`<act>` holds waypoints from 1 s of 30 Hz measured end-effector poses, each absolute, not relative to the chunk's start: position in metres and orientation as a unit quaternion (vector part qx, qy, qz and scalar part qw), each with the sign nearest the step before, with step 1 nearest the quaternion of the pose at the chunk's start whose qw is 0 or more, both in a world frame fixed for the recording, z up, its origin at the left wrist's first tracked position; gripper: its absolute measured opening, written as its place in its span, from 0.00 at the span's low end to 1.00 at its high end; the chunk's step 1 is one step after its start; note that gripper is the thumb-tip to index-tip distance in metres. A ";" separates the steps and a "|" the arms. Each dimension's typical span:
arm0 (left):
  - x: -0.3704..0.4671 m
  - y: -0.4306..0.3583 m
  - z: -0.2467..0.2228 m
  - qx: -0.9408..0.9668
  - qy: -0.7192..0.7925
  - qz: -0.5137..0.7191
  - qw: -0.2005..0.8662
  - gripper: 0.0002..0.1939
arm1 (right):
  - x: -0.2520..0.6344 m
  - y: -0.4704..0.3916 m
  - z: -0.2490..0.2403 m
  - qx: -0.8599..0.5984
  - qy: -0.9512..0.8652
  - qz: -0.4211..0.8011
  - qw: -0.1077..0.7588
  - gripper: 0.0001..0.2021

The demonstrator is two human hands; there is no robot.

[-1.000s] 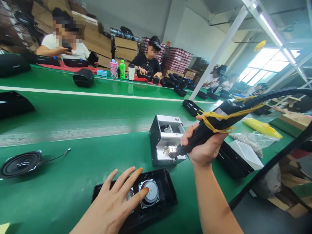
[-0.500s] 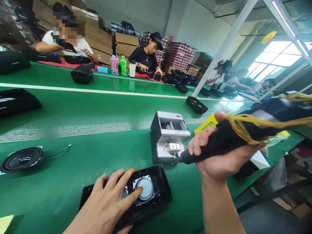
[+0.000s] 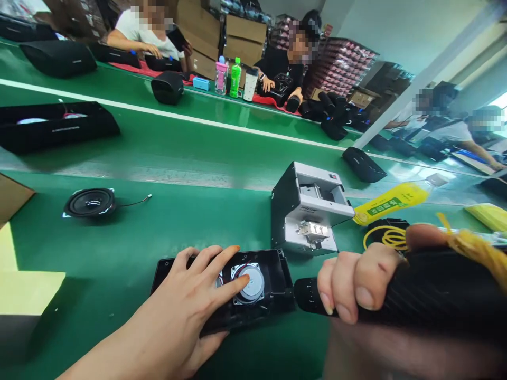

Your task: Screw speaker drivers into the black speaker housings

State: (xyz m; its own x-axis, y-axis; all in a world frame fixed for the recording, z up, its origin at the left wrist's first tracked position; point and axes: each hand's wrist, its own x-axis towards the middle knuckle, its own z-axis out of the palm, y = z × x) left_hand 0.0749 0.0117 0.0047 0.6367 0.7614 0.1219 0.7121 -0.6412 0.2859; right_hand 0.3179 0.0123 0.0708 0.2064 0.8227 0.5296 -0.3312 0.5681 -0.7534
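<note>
My left hand grips a black speaker housing on the green bench, fingers spread across its open back and thumb at the near edge. A fingertip touches the round silver back of a speaker driver; a second one is mostly covered by my fingers. In my right hand is a black electric screwdriver, held nearly level. Its tip meets the right end of the housing; I cannot tell whether it sits on a screw. Just behind stands a grey screw feeder.
A loose speaker with a cable lies to the left, near a cardboard flap. Beyond the feeder is a yellow bottle. Black housings rest on the far green surface, where co-workers sit.
The screwdriver has come down and left from the screw feeder to the housing's right end. My left hand stays on the housing. The view has shifted, showing more of the left side.
</note>
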 end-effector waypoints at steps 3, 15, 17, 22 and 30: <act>0.074 0.014 0.005 0.900 0.402 0.111 0.125 0.34 | 0.316 0.014 0.051 -0.270 -0.482 0.395 0.734 0.27; 0.076 0.014 0.013 0.897 0.412 0.091 0.133 0.35 | 0.312 0.017 0.038 -0.304 -0.464 0.392 0.734 0.27; 0.076 0.014 0.013 0.897 0.411 0.095 0.133 0.34 | 0.311 0.017 0.037 -0.305 -0.461 0.396 0.733 0.28; 0.075 0.016 0.011 0.900 0.402 0.094 0.139 0.34 | 0.311 0.019 0.033 -0.310 -0.463 0.389 0.733 0.28; 0.077 0.015 0.016 0.902 0.401 0.088 0.130 0.31 | 0.314 0.015 0.019 -0.296 -0.501 0.374 0.722 0.26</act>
State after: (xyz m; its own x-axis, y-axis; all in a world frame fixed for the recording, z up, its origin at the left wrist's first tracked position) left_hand 0.0772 0.0149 0.0161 0.6629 0.7468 0.0544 0.7009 -0.6444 0.3057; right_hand 0.3135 0.0154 0.0187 0.2187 0.8366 0.5023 -0.2428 0.5452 -0.8024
